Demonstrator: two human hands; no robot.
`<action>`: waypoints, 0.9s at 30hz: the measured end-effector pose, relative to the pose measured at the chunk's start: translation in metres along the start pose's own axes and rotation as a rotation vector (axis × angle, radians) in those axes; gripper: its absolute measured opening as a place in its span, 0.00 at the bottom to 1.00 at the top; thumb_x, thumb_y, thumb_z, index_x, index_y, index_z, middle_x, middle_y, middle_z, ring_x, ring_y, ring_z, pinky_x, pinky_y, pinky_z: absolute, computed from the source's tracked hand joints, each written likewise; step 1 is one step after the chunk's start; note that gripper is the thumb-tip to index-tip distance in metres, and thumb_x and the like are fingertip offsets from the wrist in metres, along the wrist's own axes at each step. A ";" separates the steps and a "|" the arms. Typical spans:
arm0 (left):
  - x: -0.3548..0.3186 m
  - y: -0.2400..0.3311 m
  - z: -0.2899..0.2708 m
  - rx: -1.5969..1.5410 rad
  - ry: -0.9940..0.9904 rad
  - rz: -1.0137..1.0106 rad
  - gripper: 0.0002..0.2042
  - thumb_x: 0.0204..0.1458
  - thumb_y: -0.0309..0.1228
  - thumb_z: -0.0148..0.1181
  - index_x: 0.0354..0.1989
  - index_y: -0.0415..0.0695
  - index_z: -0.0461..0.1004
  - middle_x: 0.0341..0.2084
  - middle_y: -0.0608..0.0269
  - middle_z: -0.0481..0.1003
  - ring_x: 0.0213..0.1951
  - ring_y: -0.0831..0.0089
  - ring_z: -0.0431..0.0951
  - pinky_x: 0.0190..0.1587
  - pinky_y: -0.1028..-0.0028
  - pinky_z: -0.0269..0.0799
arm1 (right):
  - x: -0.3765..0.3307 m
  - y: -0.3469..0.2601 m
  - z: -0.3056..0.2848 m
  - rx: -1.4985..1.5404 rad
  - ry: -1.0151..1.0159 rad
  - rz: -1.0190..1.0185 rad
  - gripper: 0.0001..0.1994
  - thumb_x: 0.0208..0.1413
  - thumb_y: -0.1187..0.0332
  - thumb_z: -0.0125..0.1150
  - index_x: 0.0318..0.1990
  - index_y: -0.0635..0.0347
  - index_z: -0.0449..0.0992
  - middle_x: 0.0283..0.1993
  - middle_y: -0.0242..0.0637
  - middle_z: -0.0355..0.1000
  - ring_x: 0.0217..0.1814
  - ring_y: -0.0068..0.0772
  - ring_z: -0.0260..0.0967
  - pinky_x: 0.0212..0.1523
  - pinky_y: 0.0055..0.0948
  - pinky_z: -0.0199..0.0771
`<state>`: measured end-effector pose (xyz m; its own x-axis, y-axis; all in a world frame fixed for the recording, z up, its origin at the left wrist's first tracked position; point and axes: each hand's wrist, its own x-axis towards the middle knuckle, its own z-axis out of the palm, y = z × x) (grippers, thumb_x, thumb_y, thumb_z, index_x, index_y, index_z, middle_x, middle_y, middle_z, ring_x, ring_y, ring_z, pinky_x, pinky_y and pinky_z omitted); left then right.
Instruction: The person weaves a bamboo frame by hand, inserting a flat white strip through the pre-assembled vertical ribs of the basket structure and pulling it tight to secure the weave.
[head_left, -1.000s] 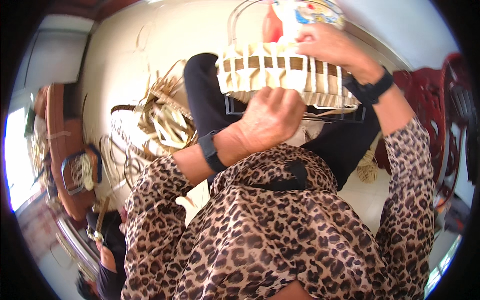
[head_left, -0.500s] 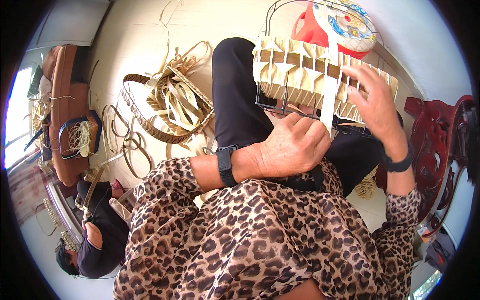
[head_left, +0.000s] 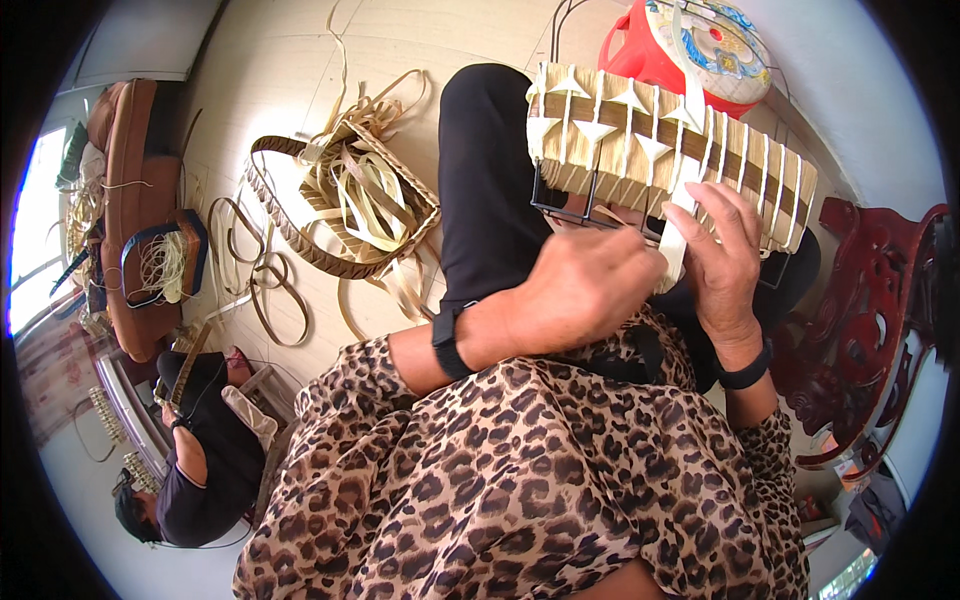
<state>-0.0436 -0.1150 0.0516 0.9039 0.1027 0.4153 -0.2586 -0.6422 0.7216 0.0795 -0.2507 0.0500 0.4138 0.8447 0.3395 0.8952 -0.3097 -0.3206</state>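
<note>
A woven basket frame (head_left: 600, 146), bound in pale straw-coloured strips with a brown band and white triangular wraps, rests across my knees on black wire rods (head_left: 565, 208). A flat white strip (head_left: 672, 250) runs over it toward me. My left hand (head_left: 590, 290), slightly blurred, is closed at the strip's near end, knuckles up. My right hand (head_left: 722, 262) pinches the same strip at the basket's near edge, its fingers bent over it. The fingertips of my left hand are hidden.
On the floor to the left lies a braided band (head_left: 290, 240) with loose strips (head_left: 365, 210). Beyond the basket stands a red container with a patterned lid (head_left: 715, 45). Carved dark-red furniture (head_left: 870, 310) is at right. Another person (head_left: 205, 450) sits lower left, handling a strip.
My right hand has come down from above the basket onto the white strip, its fingers closing. The basket has shifted slightly right in view. My left hand stays near the strip's end.
</note>
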 end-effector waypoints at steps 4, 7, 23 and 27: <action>-0.005 -0.012 -0.044 0.160 0.239 -0.163 0.07 0.45 0.17 0.52 0.33 0.37 0.73 0.22 0.61 0.72 0.21 0.75 0.70 0.20 0.79 0.64 | -0.007 -0.004 0.004 0.088 0.052 0.020 0.14 0.35 0.78 0.62 0.34 0.53 0.77 0.41 0.34 0.70 0.48 0.36 0.64 0.47 0.31 0.65; -0.021 -0.021 -0.070 -0.087 0.514 -0.672 0.07 0.54 0.23 0.48 0.35 0.35 0.72 0.18 0.68 0.69 0.17 0.85 0.64 0.19 0.87 0.59 | -0.011 -0.007 0.008 0.158 0.050 0.008 0.15 0.34 0.80 0.62 0.35 0.55 0.77 0.41 0.35 0.69 0.47 0.37 0.64 0.46 0.31 0.67; -0.172 -0.222 -0.073 -0.189 1.015 -1.789 0.20 0.44 0.32 0.60 0.46 0.38 0.66 0.43 0.55 0.68 0.38 0.61 0.71 0.28 0.68 0.72 | -0.028 -0.031 0.005 0.106 0.084 0.062 0.14 0.33 0.82 0.60 0.32 0.57 0.77 0.37 0.36 0.70 0.44 0.39 0.65 0.43 0.32 0.66; -0.170 -0.217 -0.075 -0.360 1.124 -1.776 0.21 0.45 0.27 0.60 0.48 0.39 0.63 0.47 0.55 0.64 0.45 0.61 0.65 0.36 0.59 0.70 | -0.026 -0.034 -0.001 0.101 0.085 0.067 0.12 0.35 0.79 0.61 0.32 0.57 0.77 0.37 0.36 0.70 0.43 0.39 0.64 0.43 0.31 0.66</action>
<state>-0.1663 0.0642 -0.1339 -0.3028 0.6650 -0.6827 0.2636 0.7468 0.6105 0.0383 -0.2626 0.0533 0.4884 0.7824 0.3865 0.8457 -0.3150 -0.4309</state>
